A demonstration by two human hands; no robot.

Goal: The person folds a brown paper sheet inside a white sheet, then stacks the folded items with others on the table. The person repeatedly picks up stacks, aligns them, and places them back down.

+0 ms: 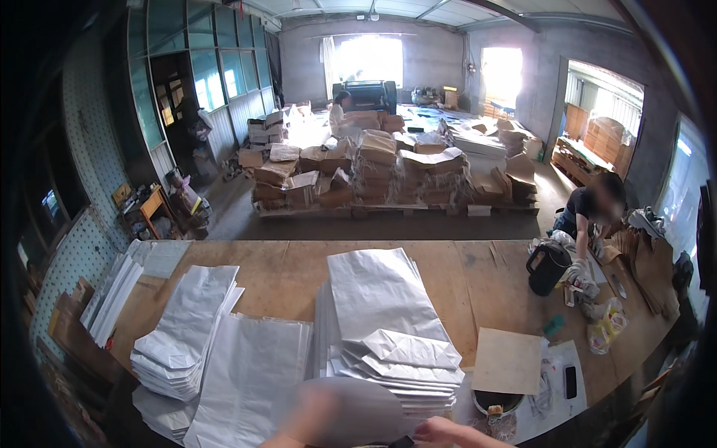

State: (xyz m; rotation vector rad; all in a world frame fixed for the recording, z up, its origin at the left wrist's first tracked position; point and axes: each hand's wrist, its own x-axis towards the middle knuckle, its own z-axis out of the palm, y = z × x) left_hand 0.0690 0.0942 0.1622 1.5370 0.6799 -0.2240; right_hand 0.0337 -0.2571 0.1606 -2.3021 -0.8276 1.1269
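Observation:
Stacks of flat silver-white bags cover the near half of a wooden table (284,272). The tallest stack (385,328) is in the middle, with another stack (183,336) to its left and a single flat bag (250,377) between them. At the bottom edge my left hand (302,427) is blurred and lifts a silver bag (355,409) in front of the middle stack. My right hand (448,433) is just right of it, fingers pointing left at the bag's lower edge; its grip is hidden.
A brown cardboard sheet (508,360), a bowl (497,403) and a black phone (570,381) lie right of the stacks. A person (594,213) leans over the table's right end by a black jug (545,269). Pallets of brown sacks (388,175) stand behind, with another person (340,112) seated beyond.

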